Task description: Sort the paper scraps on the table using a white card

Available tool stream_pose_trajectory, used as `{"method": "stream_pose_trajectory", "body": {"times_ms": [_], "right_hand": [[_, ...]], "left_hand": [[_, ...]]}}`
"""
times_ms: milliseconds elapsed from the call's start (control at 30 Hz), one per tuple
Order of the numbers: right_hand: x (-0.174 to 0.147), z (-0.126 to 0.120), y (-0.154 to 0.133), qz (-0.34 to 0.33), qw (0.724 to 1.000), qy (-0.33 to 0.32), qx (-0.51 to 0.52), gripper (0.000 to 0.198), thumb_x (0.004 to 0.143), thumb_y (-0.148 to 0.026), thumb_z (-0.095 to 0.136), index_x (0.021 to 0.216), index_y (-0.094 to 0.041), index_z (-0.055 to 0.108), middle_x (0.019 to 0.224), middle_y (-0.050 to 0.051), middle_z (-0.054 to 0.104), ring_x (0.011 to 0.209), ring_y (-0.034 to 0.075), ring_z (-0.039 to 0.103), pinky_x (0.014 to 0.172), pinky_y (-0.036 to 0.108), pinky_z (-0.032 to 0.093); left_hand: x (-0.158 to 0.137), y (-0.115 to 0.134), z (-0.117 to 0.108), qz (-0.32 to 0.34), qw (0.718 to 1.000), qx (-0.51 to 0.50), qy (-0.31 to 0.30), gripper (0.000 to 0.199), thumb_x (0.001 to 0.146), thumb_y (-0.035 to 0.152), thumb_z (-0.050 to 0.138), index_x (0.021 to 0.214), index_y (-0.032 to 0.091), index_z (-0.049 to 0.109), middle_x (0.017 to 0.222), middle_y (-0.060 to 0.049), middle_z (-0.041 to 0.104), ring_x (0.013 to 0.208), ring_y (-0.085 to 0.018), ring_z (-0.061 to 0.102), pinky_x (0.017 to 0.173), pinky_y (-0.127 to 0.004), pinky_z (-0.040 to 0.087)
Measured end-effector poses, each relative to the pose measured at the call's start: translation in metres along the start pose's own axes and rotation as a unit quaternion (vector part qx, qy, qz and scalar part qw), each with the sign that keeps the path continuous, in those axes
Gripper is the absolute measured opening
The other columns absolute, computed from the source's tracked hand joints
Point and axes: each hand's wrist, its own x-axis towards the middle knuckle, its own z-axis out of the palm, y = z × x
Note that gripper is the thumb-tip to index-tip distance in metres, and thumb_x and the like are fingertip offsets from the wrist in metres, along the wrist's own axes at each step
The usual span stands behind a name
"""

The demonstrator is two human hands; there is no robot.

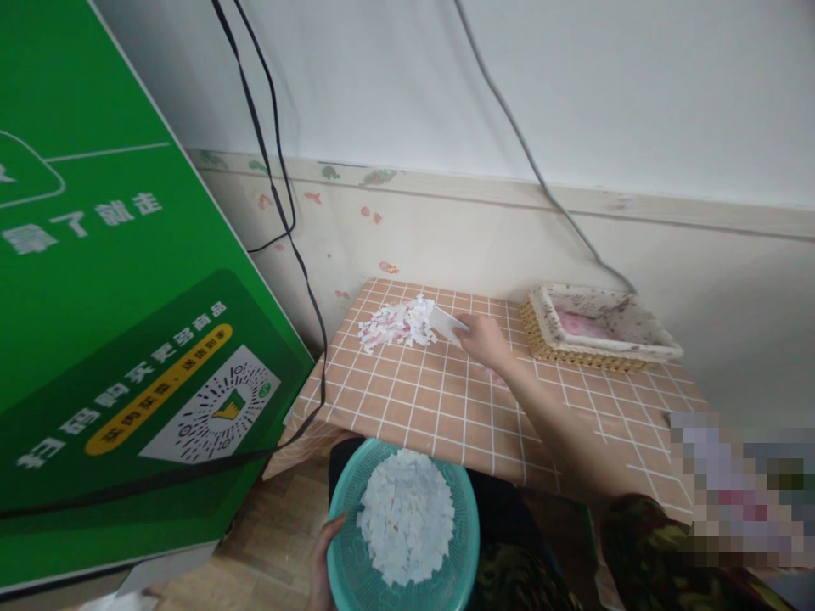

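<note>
My left hand (323,556) grips the left rim of a teal plastic basket (468,526), which sits over my lap below the table edge. Inside it lies a heap of small white paper scraps (407,518). Out over the table, my right hand (482,339) is closed on a flat white card (448,324). The card's far end touches the right side of a pile of white and pinkish paper scraps (396,324) on the tabletop.
A checked brown cloth covers the table (407,390). A cloth-lined wicker basket (560,352) with something pink inside stands at the back right. To the left rises a green printed cabinet (115,255), with a black cable (310,297) hanging before the table's left edge.
</note>
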Motion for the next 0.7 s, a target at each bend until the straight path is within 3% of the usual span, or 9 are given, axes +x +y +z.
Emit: {"method": "stream_pose_trajectory", "body": {"times_ms": [67,167,267,533,700], "right_hand": [[-0.006,-0.003,-0.001,-0.02,0.999,-0.02,0.023,0.025,0.083,-0.021,0.048,0.096,-0.02,0.069,0.084,0.007,0.071,0.075,0.02,0.062,0.064,0.026,0.037],[-0.015,-0.009,-0.001,-0.042,0.997,-0.043,0.053,0.022,0.081,-0.021,0.05,0.093,-0.02,0.069,0.086,0.006,0.071,0.077,0.019,0.062,0.066,0.026,0.038],[-0.02,-0.012,-0.003,-0.027,0.998,-0.025,0.05,0.023,0.082,-0.021,0.05,0.094,-0.02,0.069,0.083,0.006,0.071,0.075,0.02,0.062,0.065,0.026,0.038],[-0.023,-0.006,-0.005,-0.04,0.992,-0.049,0.109,0.018,0.081,-0.024,0.052,0.087,-0.022,0.069,0.081,0.003,0.069,0.073,0.019,0.061,0.064,0.027,0.04],[-0.021,-0.006,-0.013,-0.064,0.988,-0.054,0.131,0.022,0.082,-0.022,0.051,0.093,-0.021,0.07,0.084,0.003,0.07,0.074,0.017,0.06,0.064,0.027,0.039]], "left_hand": [[0.001,0.0,-0.001,-0.047,0.998,-0.017,-0.029,0.025,0.064,0.032,0.068,0.077,0.011,0.074,0.07,-0.009,0.075,0.071,-0.031,0.069,0.069,-0.044,0.054],[0.003,-0.001,-0.004,-0.027,0.999,-0.032,-0.021,0.02,0.063,0.029,0.07,0.075,0.013,0.072,0.069,-0.007,0.074,0.066,-0.027,0.069,0.069,-0.042,0.054],[0.003,-0.001,-0.006,-0.012,0.999,-0.031,-0.016,0.016,0.062,0.027,0.071,0.071,0.014,0.071,0.066,-0.006,0.073,0.066,-0.027,0.069,0.068,-0.042,0.054],[-0.002,0.0,0.002,0.022,1.0,-0.014,0.01,0.015,0.062,0.026,0.07,0.07,0.013,0.07,0.065,-0.005,0.072,0.065,-0.027,0.068,0.064,-0.037,0.054],[-0.004,0.001,0.003,0.004,1.0,-0.012,-0.003,0.015,0.062,0.025,0.069,0.07,0.013,0.071,0.064,-0.007,0.073,0.066,-0.028,0.069,0.065,-0.04,0.054]]}}
